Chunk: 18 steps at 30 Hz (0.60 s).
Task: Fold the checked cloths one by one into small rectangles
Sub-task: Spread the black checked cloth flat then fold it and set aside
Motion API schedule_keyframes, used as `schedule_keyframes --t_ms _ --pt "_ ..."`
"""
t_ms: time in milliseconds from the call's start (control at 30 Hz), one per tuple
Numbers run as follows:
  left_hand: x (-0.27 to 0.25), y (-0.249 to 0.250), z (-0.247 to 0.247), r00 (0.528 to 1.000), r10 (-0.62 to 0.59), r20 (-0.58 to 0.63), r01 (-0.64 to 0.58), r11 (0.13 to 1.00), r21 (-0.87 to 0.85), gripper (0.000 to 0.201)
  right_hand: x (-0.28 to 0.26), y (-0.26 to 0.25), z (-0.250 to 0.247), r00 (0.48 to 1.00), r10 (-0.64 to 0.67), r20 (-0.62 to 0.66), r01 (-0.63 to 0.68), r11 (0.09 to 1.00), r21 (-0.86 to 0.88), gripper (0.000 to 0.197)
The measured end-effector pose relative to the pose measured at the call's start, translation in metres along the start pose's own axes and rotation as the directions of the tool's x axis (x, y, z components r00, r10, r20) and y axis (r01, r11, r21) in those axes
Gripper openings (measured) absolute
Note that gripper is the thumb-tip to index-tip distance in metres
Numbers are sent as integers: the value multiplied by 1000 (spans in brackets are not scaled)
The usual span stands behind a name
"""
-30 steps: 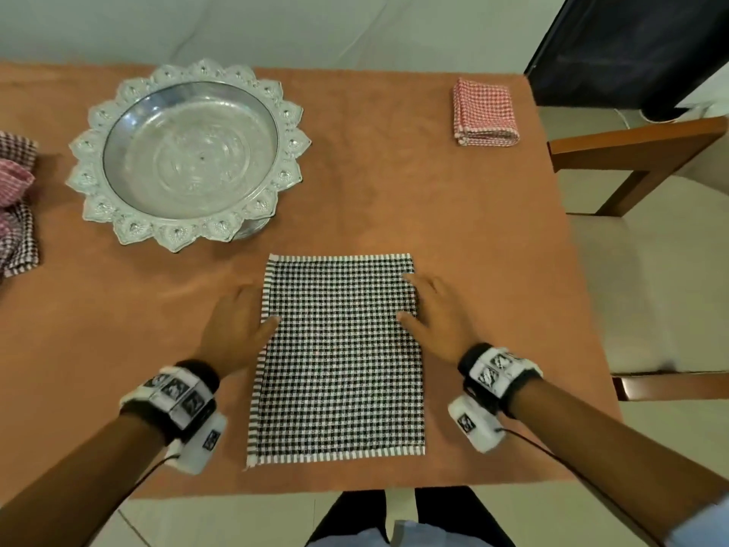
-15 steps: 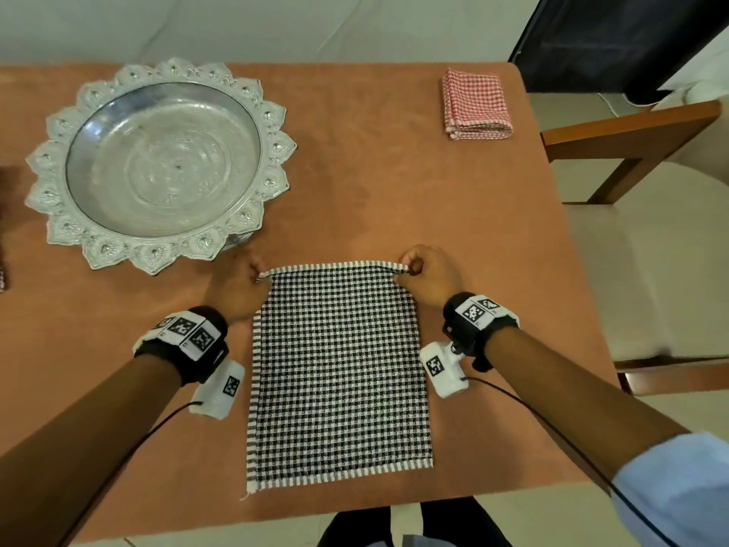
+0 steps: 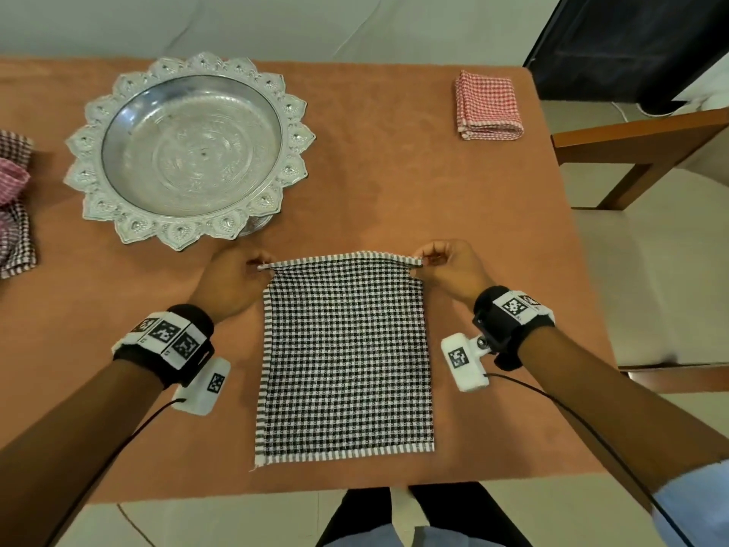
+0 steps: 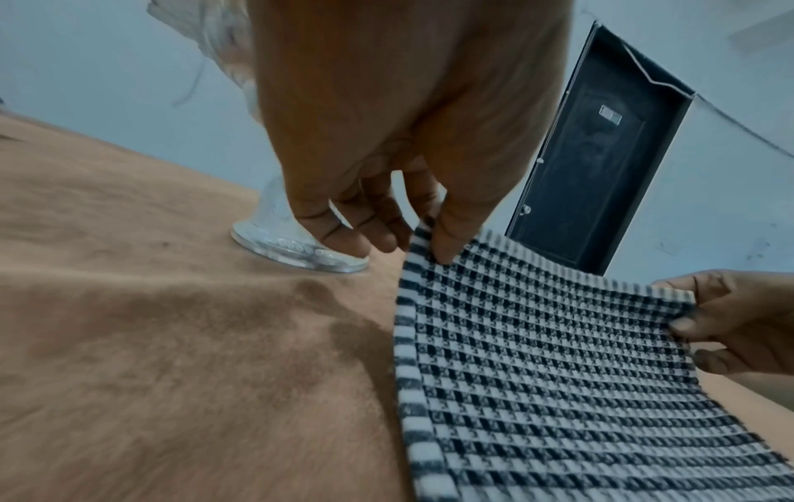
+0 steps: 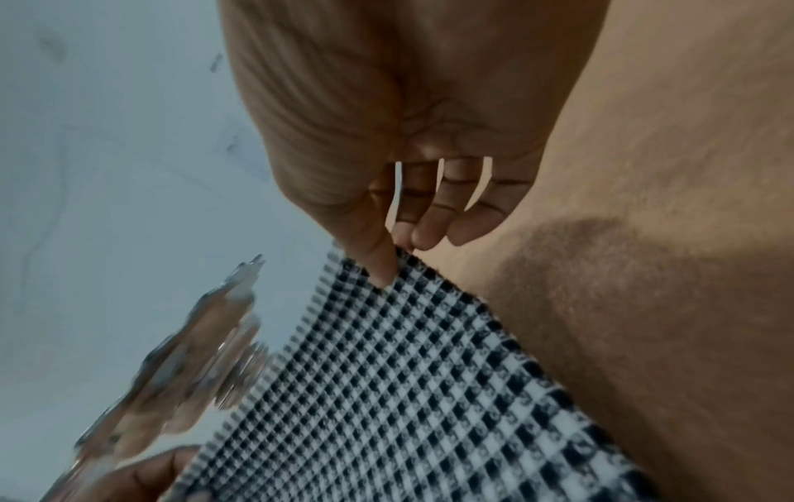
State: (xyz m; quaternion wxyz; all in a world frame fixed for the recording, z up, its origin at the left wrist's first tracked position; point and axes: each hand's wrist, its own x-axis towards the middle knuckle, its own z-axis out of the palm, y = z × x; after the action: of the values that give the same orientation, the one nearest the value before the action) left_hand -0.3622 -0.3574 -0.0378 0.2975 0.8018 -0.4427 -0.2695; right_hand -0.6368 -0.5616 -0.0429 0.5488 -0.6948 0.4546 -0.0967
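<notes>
Pinching the two far corners of the black-and-white checked cloth (image 3: 347,349), the left hand (image 3: 232,282) and right hand (image 3: 449,270) each clamp thumb against fingers and raise that edge just off the orange table (image 3: 394,183); the rest lies flat at the near edge. A red checked cloth (image 3: 488,105) already sits folded at the far right corner. Crumpled checked cloths (image 3: 14,207) wait at the left beside a silver pedestal tray (image 3: 189,148), so most folding seems left.

silver tray (image 3: 189,152) stands just beyond the left hand (image 3: 232,282); bare table (image 3: 493,215) rightward.
</notes>
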Motion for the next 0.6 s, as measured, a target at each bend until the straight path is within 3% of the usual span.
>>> schedule_keyframes --t_ms 67,233,367,600 --pt "-24 3 -10 998 56 -38 -56 998 7 34 -20 -3 -3 994 -103 39 105 992 -63 10" --pt "-102 3 -6 996 79 -30 -77 995 62 26 -84 11 -7 933 -314 174 345 920 -186 5" --pt "-162 -7 17 997 47 -60 -41 995 91 31 -126 41 -1 886 -338 318 418 878 -232 7" --pt "-233 -31 66 979 -149 -139 141 988 -65 56 -164 91 23 892 -314 325 408 869 -280 17"
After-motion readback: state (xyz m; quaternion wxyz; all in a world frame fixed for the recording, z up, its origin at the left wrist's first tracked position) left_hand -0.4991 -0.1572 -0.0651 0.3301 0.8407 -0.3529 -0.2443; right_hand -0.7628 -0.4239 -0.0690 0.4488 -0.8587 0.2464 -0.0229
